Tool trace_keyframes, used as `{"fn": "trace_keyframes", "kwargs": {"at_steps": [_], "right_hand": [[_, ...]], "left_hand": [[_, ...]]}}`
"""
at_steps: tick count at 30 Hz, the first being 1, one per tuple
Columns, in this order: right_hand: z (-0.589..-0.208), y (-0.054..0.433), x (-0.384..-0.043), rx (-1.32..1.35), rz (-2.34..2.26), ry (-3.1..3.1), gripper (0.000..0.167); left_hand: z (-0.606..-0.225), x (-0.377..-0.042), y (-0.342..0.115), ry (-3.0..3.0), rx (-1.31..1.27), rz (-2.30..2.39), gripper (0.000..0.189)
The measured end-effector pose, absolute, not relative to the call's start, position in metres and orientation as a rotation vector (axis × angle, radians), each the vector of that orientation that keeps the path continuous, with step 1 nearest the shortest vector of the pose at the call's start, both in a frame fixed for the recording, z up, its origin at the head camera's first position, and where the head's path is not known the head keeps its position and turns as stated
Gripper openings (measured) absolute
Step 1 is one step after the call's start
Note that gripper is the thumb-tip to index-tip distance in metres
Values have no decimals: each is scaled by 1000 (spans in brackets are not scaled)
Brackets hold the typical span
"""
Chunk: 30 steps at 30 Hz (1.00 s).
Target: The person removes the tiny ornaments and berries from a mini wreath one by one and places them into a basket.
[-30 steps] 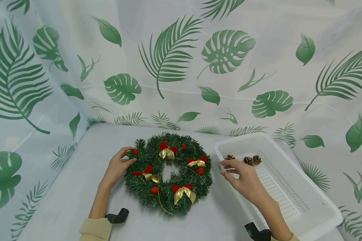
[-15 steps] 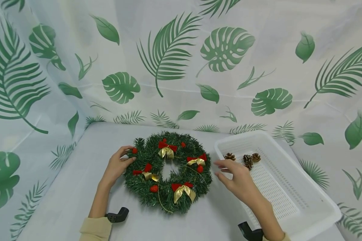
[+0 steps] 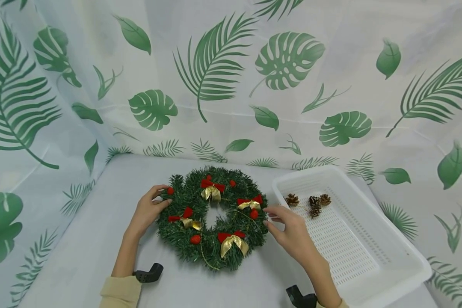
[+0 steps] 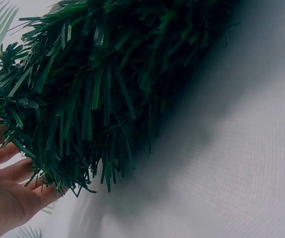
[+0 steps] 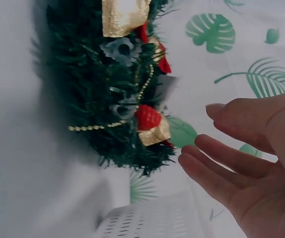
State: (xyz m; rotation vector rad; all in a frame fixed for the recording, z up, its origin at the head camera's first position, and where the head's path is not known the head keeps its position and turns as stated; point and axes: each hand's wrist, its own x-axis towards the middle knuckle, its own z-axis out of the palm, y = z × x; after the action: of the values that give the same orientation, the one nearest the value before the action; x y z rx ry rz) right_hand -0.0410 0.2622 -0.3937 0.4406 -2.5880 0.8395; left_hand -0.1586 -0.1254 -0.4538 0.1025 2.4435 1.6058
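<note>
A green tinsel Christmas wreath [image 3: 185, 246] lies on the white table, dressed with red-and-gold bows [image 3: 234, 246], small red berries [image 3: 195, 239] and a gold bead string. At its left edge my left hand [image 3: 146, 209] holds the tinsel, fingers and thumb beside an upper-left berry. The left wrist view shows this left hand [image 4: 8, 198] with its fingertips partly hidden in the strands. My right hand [image 3: 290, 229] is at the wreath's right edge, close to a berry and bow. In the right wrist view the right hand [image 5: 251, 163] has nothing between thumb and fingers.
A white perforated plastic basket [image 3: 402, 261] stands at the right, angled, with several pine cones [image 3: 314, 206] near its far left end. Behind the table hangs a white curtain [image 3: 223, 137] with green leaf prints. Black wrist cameras [image 3: 149, 273] sit on both wrists.
My right hand has moved left from over the basket's rim to the wreath's right edge, uncovering the pine cones more. The left hand stays at the wreath.
</note>
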Motion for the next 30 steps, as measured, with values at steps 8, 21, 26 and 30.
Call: {"fn": "trace_keyframes", "kwargs": {"at_steps": [8, 21, 26, 30], "right_hand": [[-404, 257, -51, 474, 899, -2553, 36], [-417, 248, -63, 429, 943, -2661, 32], [-419, 244, -67, 412, 920, -2691, 32], [-419, 243, -70, 445, 889, -2668, 33]], "left_hand": [[-454, -160, -126, 2450, 104, 1614, 55], [-458, -157, -126, 2448, 91, 1606, 55], [-458, -156, -126, 2449, 87, 1611, 55], [-457, -158, -125, 2452, 95, 1624, 55]]}}
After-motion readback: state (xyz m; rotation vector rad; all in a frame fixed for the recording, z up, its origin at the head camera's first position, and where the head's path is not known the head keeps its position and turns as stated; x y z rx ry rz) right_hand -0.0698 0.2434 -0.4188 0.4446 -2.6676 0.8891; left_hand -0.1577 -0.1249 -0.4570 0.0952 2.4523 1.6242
